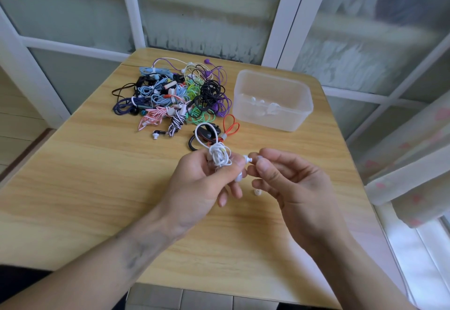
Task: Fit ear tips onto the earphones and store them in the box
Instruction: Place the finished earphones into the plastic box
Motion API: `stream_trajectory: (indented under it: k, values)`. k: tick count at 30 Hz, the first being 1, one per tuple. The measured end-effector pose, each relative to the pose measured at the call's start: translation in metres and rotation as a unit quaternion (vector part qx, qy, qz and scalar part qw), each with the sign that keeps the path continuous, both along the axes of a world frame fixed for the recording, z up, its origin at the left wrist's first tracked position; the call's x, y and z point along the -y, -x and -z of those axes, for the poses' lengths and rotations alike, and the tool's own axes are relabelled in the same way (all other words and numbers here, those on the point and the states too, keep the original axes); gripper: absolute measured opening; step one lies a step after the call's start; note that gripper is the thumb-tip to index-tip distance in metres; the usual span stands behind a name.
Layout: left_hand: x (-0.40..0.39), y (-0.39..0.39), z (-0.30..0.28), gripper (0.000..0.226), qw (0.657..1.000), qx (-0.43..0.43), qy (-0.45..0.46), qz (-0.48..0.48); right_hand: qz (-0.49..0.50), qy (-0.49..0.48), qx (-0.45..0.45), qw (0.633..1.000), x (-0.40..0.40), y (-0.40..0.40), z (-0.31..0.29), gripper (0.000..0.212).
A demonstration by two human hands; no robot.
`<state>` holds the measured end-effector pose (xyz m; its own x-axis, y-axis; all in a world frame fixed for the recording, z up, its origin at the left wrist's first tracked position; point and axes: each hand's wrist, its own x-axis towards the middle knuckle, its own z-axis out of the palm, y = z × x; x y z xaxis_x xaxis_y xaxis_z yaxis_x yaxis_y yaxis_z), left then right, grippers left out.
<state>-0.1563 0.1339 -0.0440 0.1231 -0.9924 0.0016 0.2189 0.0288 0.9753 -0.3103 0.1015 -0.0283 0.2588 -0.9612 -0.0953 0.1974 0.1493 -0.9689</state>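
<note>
From the head camera, two bare hands meet just below the centre of the frame, above a light wooden table (97, 188). The left hand (202, 183) has its fingers curled around one white bundled earphone cable (219, 155), and its thumb and forefinger pinch one white earbud (248, 159) whose tip points to the right. A second white earbud (239, 177) hangs down just under this thumb. The right hand (292, 183) has its thumb and forefinger closed on the tip of the first earbud; if a small ear tip is between them, I cannot tell, because the fingers hide it. The other fingers of this hand are loosely curled. One small white ear tip (256, 192) lies on the table between the two hands, in the lower middle of the frame.

In the upper right of the table stands one clear plastic box (272, 100), open on top, with some white earphones inside, seen only dimly through the wall. In the upper middle lies one big pile of coiled earphones (175, 95) in many colours: blue, purple, black, green, pink, striped. I cannot count them. Just behind the hands lie one black ear-hook earphone (207, 134) and one red looped cable (230, 125), touching it. White window frames (280, 17) and a pale flowered curtain (414, 163) stand around the table.
</note>
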Motion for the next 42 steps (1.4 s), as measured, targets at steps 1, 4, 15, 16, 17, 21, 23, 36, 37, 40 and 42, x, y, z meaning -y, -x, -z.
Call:
stream_trajectory:
  k: [1, 4, 15, 16, 17, 21, 23, 36, 37, 40, 42]
  values:
    - [0.0, 0.0, 0.0, 0.021, 1.0, 0.009, 0.004, -0.002, 0.011, 0.006, -0.014, 1.0, 0.0, 0.0, -0.001, 0.027]
    - [-0.001, 0.002, 0.0, 0.032, 1.0, -0.01, 0.001, 0.016, 0.037, 0.026, -0.035, 0.998, -0.003, -0.002, -0.003, 0.025]
    - [-0.001, 0.003, 0.0, 0.039, 0.996, -0.081, -0.017, 0.026, 0.019, 0.047, -0.022, 0.998, -0.006, -0.003, 0.001, 0.027]
    - [-0.001, 0.003, -0.001, 0.04, 0.996, -0.081, -0.016, 0.026, 0.014, 0.053, -0.019, 0.998, -0.006, -0.003, 0.001, 0.025]
    - [-0.001, 0.002, -0.001, 0.039, 0.996, -0.081, -0.014, 0.027, 0.012, 0.059, -0.017, 0.998, -0.005, -0.003, 0.002, 0.023]
    - [-0.002, 0.003, -0.002, 0.038, 0.996, -0.078, -0.013, 0.033, 0.009, 0.075, -0.03, 0.997, -0.003, -0.001, 0.0, 0.019]
    - [-0.002, 0.004, -0.003, 0.043, 0.996, -0.081, -0.016, 0.029, 0.004, 0.094, -0.049, 0.994, -0.002, 0.001, 0.0, 0.018]
    - [-0.004, 0.002, -0.004, 0.018, 0.994, -0.065, -0.035, 0.079, -0.076, 0.194, -0.085, 0.974, 0.016, 0.017, -0.002, 0.017]
    - [-0.005, 0.002, -0.005, 0.016, 0.993, -0.069, -0.037, 0.091, -0.086, 0.2, -0.084, 0.972, 0.018, 0.019, -0.002, 0.016]
    - [-0.006, 0.001, -0.008, 0.015, 0.988, -0.08, -0.05, 0.123, -0.119, 0.216, -0.083, 0.966, 0.021, 0.024, -0.006, 0.014]
    - [-0.007, 0.0, -0.008, 0.015, 0.984, -0.088, -0.066, 0.139, -0.142, 0.229, -0.091, 0.959, 0.023, 0.026, -0.007, 0.015]
